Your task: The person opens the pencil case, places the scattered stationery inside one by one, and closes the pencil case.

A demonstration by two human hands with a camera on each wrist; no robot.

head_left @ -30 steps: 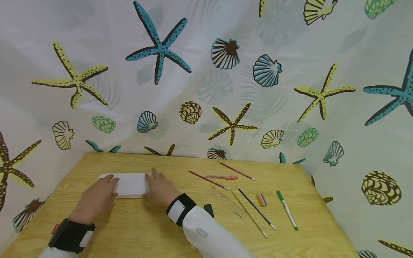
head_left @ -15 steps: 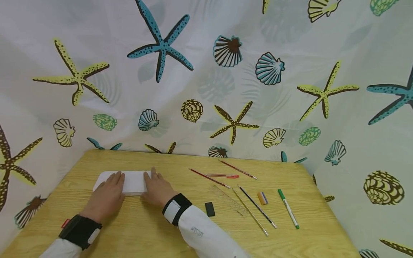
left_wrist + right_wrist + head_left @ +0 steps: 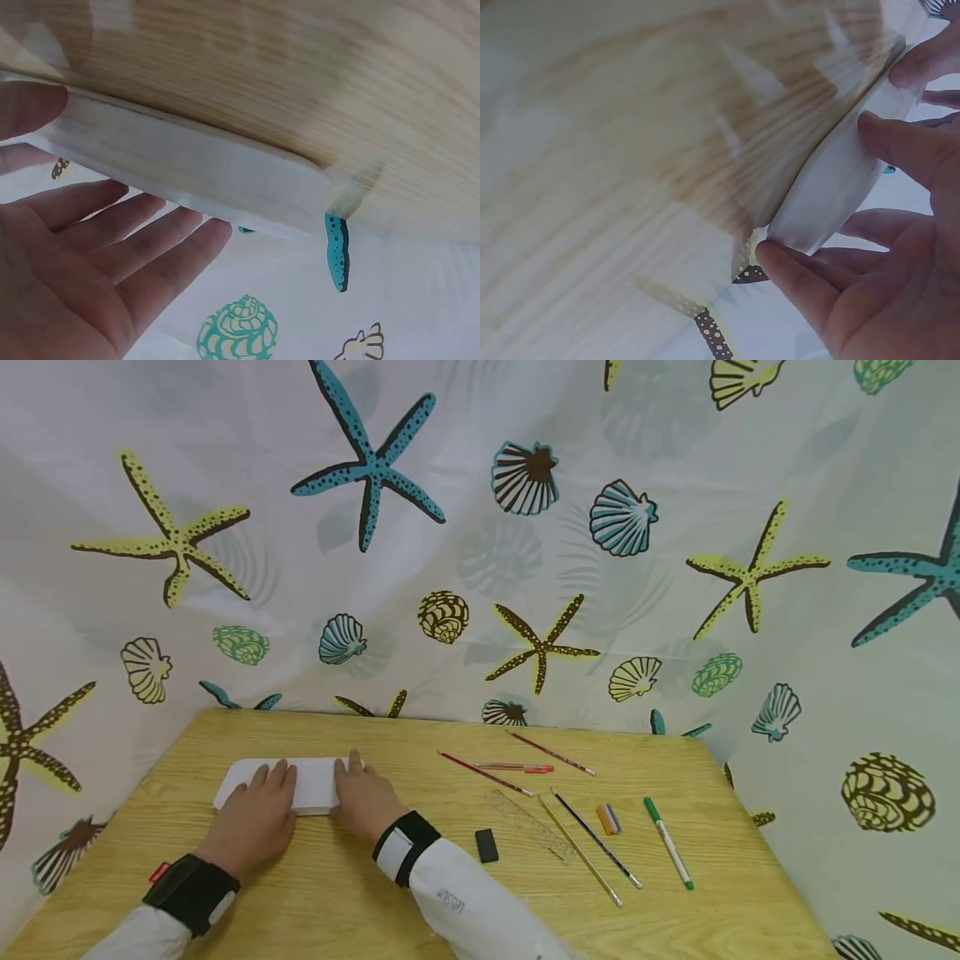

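Note:
A flat white box (image 3: 311, 783) with rounded corners lies on the table at the left of the head view. My left hand (image 3: 251, 822) rests on its top with fingers straight, leaving its left end uncovered; the left wrist view shows the thumb (image 3: 34, 109) at its near side. At the box's right end, my right hand (image 3: 367, 800) holds it. In the right wrist view the right thumb (image 3: 892, 142) presses the near side while a finger (image 3: 791, 274) reaches round the end corner. The fingers hide part of the top.
Right of the hands lie a black eraser (image 3: 486, 845), clear ruler (image 3: 528, 825), red pen (image 3: 517, 767) and several pencils, among them a yellow one (image 3: 581, 852). A small orange-and-blue block (image 3: 608, 819) and green-capped marker (image 3: 669, 843) lie farther right. A patterned curtain (image 3: 465, 543) hangs behind.
My left hand has slid rightward along the box's top from its left end, uncovering that end. The right hand stays at the right end.

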